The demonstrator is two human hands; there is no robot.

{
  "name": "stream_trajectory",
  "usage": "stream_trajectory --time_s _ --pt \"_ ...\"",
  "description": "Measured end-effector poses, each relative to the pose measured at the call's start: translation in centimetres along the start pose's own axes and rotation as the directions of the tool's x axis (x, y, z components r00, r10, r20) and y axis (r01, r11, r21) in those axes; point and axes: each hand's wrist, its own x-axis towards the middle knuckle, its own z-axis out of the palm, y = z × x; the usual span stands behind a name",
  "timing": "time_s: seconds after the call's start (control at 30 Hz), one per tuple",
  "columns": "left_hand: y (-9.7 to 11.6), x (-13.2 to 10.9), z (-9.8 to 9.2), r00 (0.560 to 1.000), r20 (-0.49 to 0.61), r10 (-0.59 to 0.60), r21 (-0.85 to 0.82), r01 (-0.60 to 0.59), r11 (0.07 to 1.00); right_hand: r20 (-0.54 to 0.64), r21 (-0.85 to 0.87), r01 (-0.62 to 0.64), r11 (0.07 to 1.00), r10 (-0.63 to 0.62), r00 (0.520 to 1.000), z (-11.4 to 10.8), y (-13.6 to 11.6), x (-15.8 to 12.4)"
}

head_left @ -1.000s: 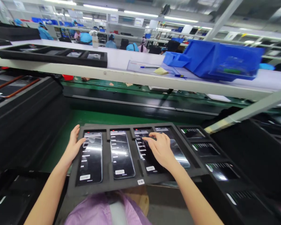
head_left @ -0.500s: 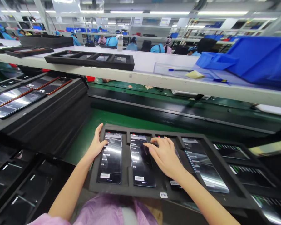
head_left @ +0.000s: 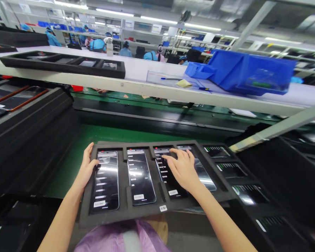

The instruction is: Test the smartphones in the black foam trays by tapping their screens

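A black foam tray lies in front of me with several phones in its slots, screens lit with menu text. My left hand rests open on the tray's left edge, thumb on the top of the leftmost phone. My right hand lies over the third phone, fingers stretched, the index finger touching its screen. The second phone lies untouched between my hands. A fourth phone shows to the right of my right hand.
A stack of black foam trays rises at the left, with phones on top. More trays with phones sit to the right. Beyond runs a green conveyor, then a white shelf bearing a black tray and blue bins. Workers sit far behind.
The view swung left half a second ago and has swung back. My right index finger stays on the third phone's screen; my left hand stays at the tray's left edge.
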Motion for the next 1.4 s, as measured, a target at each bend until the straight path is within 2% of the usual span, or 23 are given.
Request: stream_trajectory --time_s 0.17,0.33,0.5,0.7,0.9,1.0,1.1,1.2,1.3,1.4 --pt "0.0 0.4 -0.5 1.000 0.002 -0.011 0.035 0.011 0.999 0.025 -0.013 -0.028 1.000 0.028 0.999 -0.4 0.5 -0.6" --pt "0.2 0.5 -0.5 1.000 0.006 -0.016 0.043 0.016 0.999 -0.084 -0.035 -0.251 0.967 0.248 0.965 -1.0 3.8 -1.5" --pt "1.1 0.0 0.1 0.999 0.004 -0.032 0.047 0.032 0.998 -0.090 -0.050 -0.309 0.950 0.304 0.948 -0.3 6.0 -1.9" --pt "1.1 -1.3 -0.2 0.999 -0.002 -0.053 0.073 0.053 0.996 -0.146 -0.030 -0.353 0.935 0.345 0.927 -0.8 6.5 -3.2" --pt "0.0 -6.6 -1.0 0.999 -0.014 -0.046 0.096 0.047 0.994 -0.223 0.025 -0.417 0.908 0.412 0.883 -2.0 6.7 -8.0" --pt "0.2 -8.5 -0.8 0.999 -0.049 -0.020 0.175 0.028 0.984 -0.249 0.069 -0.426 0.902 0.429 0.868 -2.3 6.3 -10.1" --pt "0.3 -9.0 -0.7 0.998 -0.063 -0.001 0.245 0.016 0.969 -0.260 0.082 -0.425 0.902 0.431 0.864 -2.5 5.7 -11.2" --pt "-0.2 -8.7 -1.2 1.000 -0.020 0.019 0.269 -0.013 0.963 -0.249 0.085 -0.407 0.909 0.415 0.875 -2.6 5.3 -11.5" --pt "-0.7 -8.4 -1.7 0.999 0.024 0.023 0.279 -0.028 0.960 -0.229 0.099 -0.401 0.911 0.413 0.881 -2.5 5.1 -11.2" --pt "-0.2 -8.2 -1.6 1.000 0.020 0.020 0.340 -0.025 0.940 -0.173 0.111 -0.403 0.908 0.417 0.892 -2.3 5.1 -10.0"
